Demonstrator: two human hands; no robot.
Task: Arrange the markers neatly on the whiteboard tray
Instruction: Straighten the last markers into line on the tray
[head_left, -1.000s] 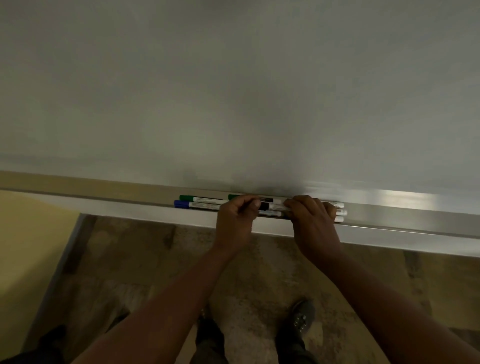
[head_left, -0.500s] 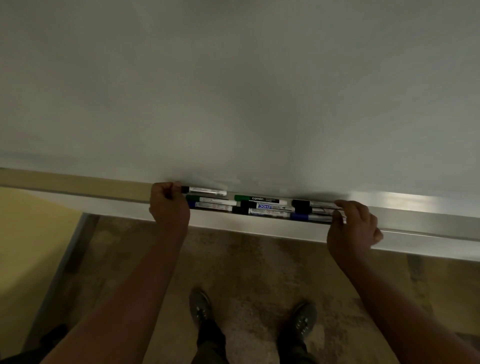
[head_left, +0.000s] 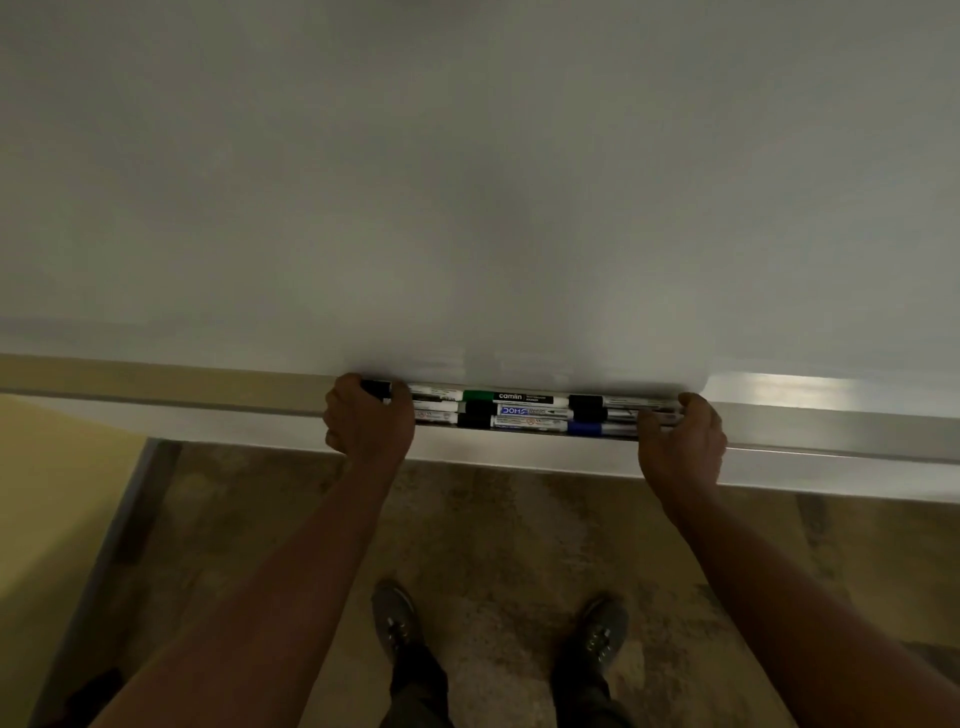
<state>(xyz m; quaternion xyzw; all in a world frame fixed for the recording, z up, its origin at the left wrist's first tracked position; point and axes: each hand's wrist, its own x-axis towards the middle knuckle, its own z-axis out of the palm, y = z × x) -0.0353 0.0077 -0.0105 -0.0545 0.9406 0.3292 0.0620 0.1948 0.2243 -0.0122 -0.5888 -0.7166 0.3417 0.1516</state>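
Note:
Several whiteboard markers lie end to end in three tight rows on the metal whiteboard tray. Among them are a green-capped Camlin marker at the back, a DOMS marker in the middle row and a blue-capped marker at the front. My left hand is curled around the left ends of the rows, its fingers on a black cap. My right hand is curled over the right ends and hides them. The markers sit packed between the two hands.
The whiteboard fills the upper view above the tray. Below it are a speckled floor, my two shoes, and a yellow wall panel at the left.
One second ago both hands were together at the middle of the markers. They moved apart to the outer ends, then came slightly inward, and the rows are now tighter.

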